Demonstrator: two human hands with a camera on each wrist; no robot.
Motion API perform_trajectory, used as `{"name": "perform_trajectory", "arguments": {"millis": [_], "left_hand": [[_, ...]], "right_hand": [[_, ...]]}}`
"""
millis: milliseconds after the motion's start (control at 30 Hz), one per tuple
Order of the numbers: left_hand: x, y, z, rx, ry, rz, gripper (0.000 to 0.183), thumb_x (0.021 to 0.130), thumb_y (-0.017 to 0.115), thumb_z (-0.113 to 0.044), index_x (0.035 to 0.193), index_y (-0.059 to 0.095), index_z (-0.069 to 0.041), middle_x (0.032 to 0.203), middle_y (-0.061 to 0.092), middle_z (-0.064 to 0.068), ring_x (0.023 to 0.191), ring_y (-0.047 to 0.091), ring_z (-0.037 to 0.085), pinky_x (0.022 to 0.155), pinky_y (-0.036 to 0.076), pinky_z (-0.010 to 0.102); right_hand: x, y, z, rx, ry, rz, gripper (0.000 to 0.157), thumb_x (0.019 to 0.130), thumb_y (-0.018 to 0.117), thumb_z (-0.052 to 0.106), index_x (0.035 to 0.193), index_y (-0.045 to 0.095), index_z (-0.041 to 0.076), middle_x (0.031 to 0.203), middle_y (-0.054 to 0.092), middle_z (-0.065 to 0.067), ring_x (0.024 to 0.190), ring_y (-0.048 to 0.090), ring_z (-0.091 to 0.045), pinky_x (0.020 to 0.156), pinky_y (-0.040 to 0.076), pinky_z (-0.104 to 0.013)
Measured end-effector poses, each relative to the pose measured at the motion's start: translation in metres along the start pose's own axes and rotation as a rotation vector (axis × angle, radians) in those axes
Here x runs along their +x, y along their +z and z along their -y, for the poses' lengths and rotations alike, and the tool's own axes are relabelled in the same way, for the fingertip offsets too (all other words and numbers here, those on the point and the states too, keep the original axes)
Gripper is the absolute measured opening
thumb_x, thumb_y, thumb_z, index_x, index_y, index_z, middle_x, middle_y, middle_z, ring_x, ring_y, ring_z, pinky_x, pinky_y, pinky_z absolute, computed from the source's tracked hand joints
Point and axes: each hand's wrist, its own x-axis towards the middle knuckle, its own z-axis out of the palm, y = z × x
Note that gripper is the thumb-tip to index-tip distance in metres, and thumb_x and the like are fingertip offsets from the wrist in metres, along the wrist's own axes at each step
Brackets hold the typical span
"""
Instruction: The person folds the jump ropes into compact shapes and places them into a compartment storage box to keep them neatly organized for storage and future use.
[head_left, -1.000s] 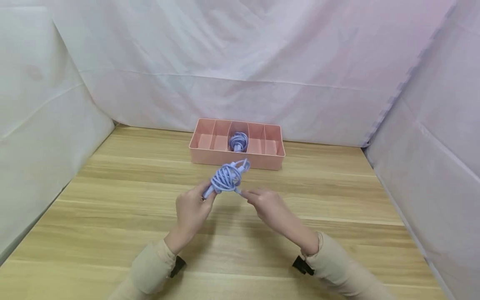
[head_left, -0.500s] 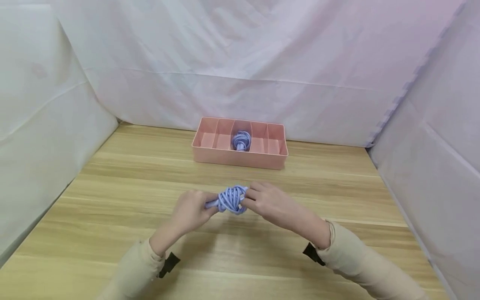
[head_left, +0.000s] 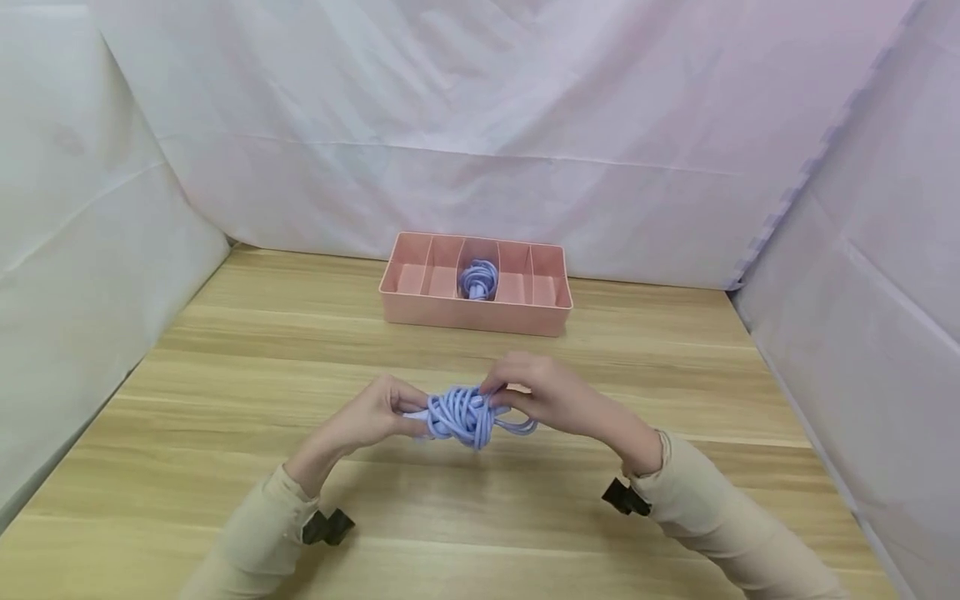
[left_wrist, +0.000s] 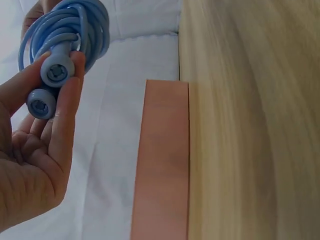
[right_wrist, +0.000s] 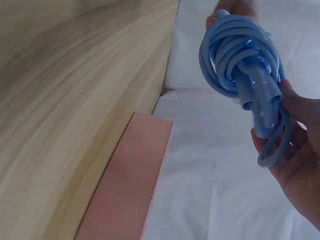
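Observation:
A light blue jump rope [head_left: 459, 417], its cord wound in a tight bundle around its two handles, is held up over the table between both hands. My left hand [head_left: 372, 414] pinches the handle ends on the left; in the left wrist view the round ends of the handles [left_wrist: 56, 71] show between thumb and fingers. On the other side my right hand [head_left: 551, 396] pinches the bundle's right end, where a loop of cord [right_wrist: 281, 147] hangs out. The right wrist view shows the handles' other ends [right_wrist: 265, 100] poking from the coils, beside the thumb.
A pink divided box [head_left: 480, 315] stands at the back of the table [head_left: 300, 350]. Its middle compartment holds another wound light blue bundle [head_left: 478, 280]. White cloth [head_left: 480, 100] hangs behind the table and along both sides.
The bundle has come down nearer the person and turned to lie level. My right hand has moved from a strand below the bundle to its right end, where a cord loop now sticks out.

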Motion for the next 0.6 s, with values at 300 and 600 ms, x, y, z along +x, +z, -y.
{"name": "perform_trajectory", "arguments": {"millis": [300, 600], "left_hand": [[0.002, 0.003, 0.012, -0.212, 0.002, 0.097, 0.030, 0.074, 0.061, 0.005, 0.101, 0.057, 0.017, 0.085, 0.070, 0.003, 0.073, 0.066, 0.012, 0.067, 0.053, 0.027], [0.001, 0.010, 0.018, -0.487, -0.068, 0.167, 0.030, 0.077, 0.058, 0.004, 0.091, 0.070, -0.019, 0.085, 0.070, -0.002, 0.077, 0.066, 0.012, 0.076, 0.052, 0.030]], "right_hand": [[-0.002, 0.003, -0.017, 0.665, 0.247, -0.027, 0.004, 0.079, 0.063, -0.007, 0.079, 0.059, -0.006, 0.085, 0.062, -0.019, 0.074, 0.061, -0.013, 0.062, 0.053, -0.026], [-0.007, 0.019, -0.023, 0.937, 0.327, -0.221, 0.015, 0.087, 0.059, 0.010, 0.083, 0.071, 0.017, 0.088, 0.068, 0.002, 0.084, 0.062, -0.012, 0.069, 0.051, -0.020]]}}
